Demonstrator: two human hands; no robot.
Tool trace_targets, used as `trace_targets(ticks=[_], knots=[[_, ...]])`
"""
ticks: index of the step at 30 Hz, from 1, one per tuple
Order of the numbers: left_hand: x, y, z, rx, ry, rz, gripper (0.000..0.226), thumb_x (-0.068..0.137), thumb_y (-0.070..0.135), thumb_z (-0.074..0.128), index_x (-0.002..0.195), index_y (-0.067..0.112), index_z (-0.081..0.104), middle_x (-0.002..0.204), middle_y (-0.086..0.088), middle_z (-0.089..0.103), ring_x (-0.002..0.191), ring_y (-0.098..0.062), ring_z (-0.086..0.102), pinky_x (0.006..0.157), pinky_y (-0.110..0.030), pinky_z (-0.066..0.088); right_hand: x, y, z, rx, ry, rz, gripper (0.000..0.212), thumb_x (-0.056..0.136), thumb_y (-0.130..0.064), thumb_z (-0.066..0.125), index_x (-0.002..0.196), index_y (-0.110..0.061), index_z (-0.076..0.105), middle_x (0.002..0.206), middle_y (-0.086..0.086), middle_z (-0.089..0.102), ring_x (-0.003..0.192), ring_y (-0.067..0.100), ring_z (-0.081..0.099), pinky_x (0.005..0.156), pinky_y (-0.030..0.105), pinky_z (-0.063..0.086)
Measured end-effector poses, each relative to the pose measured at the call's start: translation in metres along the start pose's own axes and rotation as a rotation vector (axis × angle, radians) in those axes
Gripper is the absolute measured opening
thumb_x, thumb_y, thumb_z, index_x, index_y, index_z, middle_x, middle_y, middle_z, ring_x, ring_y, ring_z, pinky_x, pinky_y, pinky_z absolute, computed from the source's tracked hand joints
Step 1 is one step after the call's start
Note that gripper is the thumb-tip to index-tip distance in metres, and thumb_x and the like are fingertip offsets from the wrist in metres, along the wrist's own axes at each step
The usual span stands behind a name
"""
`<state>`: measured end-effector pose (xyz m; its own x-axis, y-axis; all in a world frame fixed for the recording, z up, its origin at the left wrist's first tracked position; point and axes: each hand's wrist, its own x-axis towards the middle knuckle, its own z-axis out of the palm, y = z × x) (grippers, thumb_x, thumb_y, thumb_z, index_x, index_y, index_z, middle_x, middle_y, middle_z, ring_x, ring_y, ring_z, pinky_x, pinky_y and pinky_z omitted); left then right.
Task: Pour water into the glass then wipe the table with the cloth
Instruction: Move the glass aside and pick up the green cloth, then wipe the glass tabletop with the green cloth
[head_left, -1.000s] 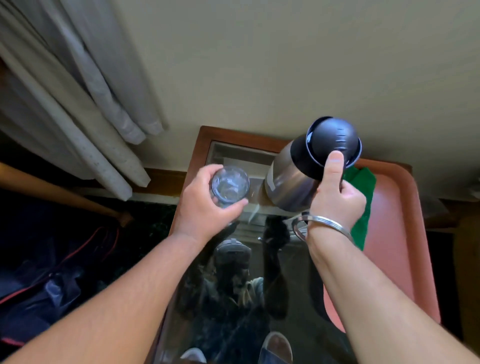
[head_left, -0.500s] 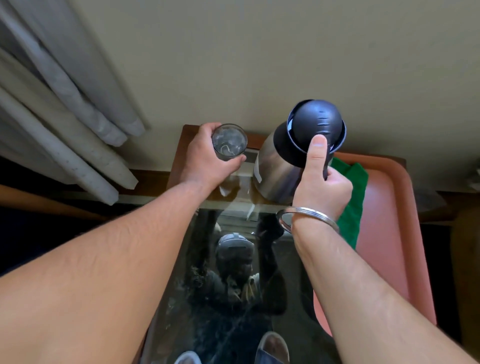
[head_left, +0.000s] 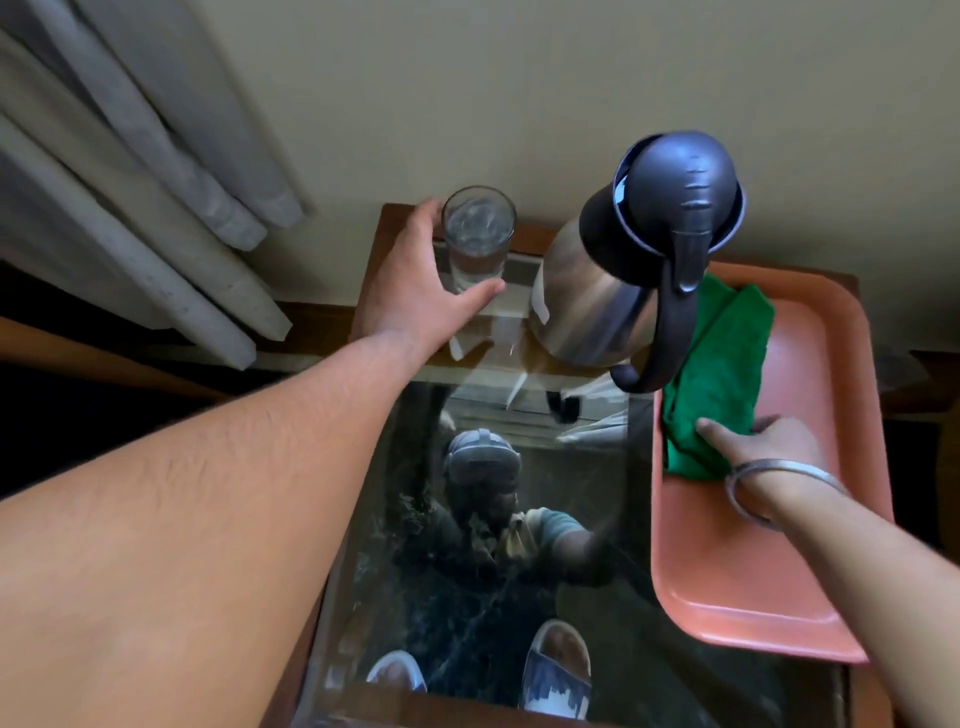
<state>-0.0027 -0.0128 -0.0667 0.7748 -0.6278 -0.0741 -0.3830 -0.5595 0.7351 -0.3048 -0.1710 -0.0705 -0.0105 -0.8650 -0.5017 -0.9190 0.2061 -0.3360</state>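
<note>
A clear glass (head_left: 478, 236) with water in it stands at the far left corner of the glass-topped table (head_left: 493, 571). My left hand (head_left: 415, 291) is wrapped around its left side, thumb in front. A steel jug (head_left: 618, 291) with a black lid and handle stands upright beside it, free of both hands. A green cloth (head_left: 711, 384) lies folded on a pink tray (head_left: 810, 561) at the right. My right hand (head_left: 763, 441) rests on the cloth's near end, fingers curled onto it.
Grey curtains (head_left: 130, 208) hang at the left, past the table's edge. A beige wall stands right behind the table. The tray overhangs the table's right side. The dark glass top reflects my body and feet.
My left hand has set the glass down at the far corner. My right hand has let go of the jug's handle and dropped down to the green cloth on the tray.
</note>
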Motion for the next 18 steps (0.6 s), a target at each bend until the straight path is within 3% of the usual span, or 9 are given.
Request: trace_targets(ticks=[3, 5, 7, 10, 14, 16, 18], knots=[[-0.052, -0.03, -0.008, 0.169, -0.036, -0.032, 0.096, 0.081, 0.057, 0.075, 0.156, 0.023, 0.026, 0.16, -0.003, 0.039, 0.147, -0.02, 0.034, 0.117, -0.049, 0.035, -0.02, -0.002, -0.014, 0.208, -0.071, -0.01, 0.017, 0.089, -0.023, 0.073, 0.085, -0.006, 0.072, 0.107, 0.026, 0.075, 0.078, 0.029, 0.065, 0.074, 0.045, 0.051], [-0.1, -0.058, -0.016, 0.3, -0.09, -0.058, 0.098, 0.082, 0.062, 0.069, 0.158, 0.018, 0.024, 0.165, -0.008, 0.031, 0.152, -0.025, 0.024, 0.122, -0.051, 0.025, -0.045, 0.0, -0.029, 0.522, -0.188, 0.043, 0.017, 0.091, -0.013, 0.066, 0.075, -0.008, 0.07, 0.094, 0.02, 0.079, 0.068, 0.029, 0.071, 0.067, 0.049, 0.063], [-0.15, -0.088, -0.023, 0.42, -0.157, -0.072, 0.103, 0.083, 0.069, 0.061, 0.159, 0.014, 0.02, 0.168, -0.011, 0.02, 0.155, -0.027, 0.012, 0.125, -0.049, 0.014, -0.079, 0.004, -0.046, 0.742, -0.362, 0.052, 0.027, 0.094, -0.007, 0.06, 0.075, -0.014, 0.077, 0.081, 0.008, 0.082, 0.066, 0.022, 0.078, 0.05, 0.038, 0.063], [-0.206, -0.121, -0.021, 0.564, -0.254, -0.03, 0.107, 0.084, 0.081, 0.043, 0.161, 0.013, 0.011, 0.17, -0.011, 0.001, 0.156, -0.028, -0.003, 0.125, -0.049, 0.003, -0.121, 0.005, -0.065, 0.863, -0.521, -0.003, 0.02, 0.087, -0.01, 0.062, 0.09, -0.018, 0.08, 0.095, 0.011, 0.082, 0.083, 0.027, 0.079, 0.054, 0.035, 0.062], [-0.224, -0.133, -0.012, 0.699, -0.264, 0.037, 0.11, 0.083, 0.085, 0.028, 0.161, 0.012, 0.003, 0.169, -0.014, -0.002, 0.155, -0.035, -0.004, 0.125, -0.055, 0.009, -0.154, 0.003, -0.072, 0.892, -0.636, -0.102, 0.057, 0.073, -0.021, 0.065, 0.128, -0.006, 0.066, 0.118, 0.023, 0.074, 0.104, 0.044, 0.072, 0.073, 0.057, 0.061], [-0.224, -0.138, -0.014, 0.699, -0.261, 0.055, 0.109, 0.084, 0.086, 0.027, 0.161, 0.012, 0.004, 0.169, -0.015, 0.003, 0.155, -0.038, 0.002, 0.124, -0.056, 0.013, -0.171, 0.006, -0.057, 0.891, -0.648, -0.108, 0.059, 0.073, -0.019, 0.067, 0.13, -0.007, 0.064, 0.118, 0.024, 0.074, 0.104, 0.046, 0.071, 0.075, 0.072, 0.055], [-0.223, -0.137, -0.012, 0.695, -0.258, 0.059, 0.11, 0.084, 0.087, 0.027, 0.161, 0.012, 0.005, 0.169, -0.015, 0.004, 0.155, -0.037, 0.002, 0.123, -0.054, 0.016, -0.181, 0.018, -0.038, 0.879, -0.58, -0.055, 0.045, 0.074, -0.009, 0.067, 0.119, -0.011, 0.071, 0.106, 0.021, 0.078, 0.09, 0.04, 0.077, 0.065, 0.07, 0.058]])
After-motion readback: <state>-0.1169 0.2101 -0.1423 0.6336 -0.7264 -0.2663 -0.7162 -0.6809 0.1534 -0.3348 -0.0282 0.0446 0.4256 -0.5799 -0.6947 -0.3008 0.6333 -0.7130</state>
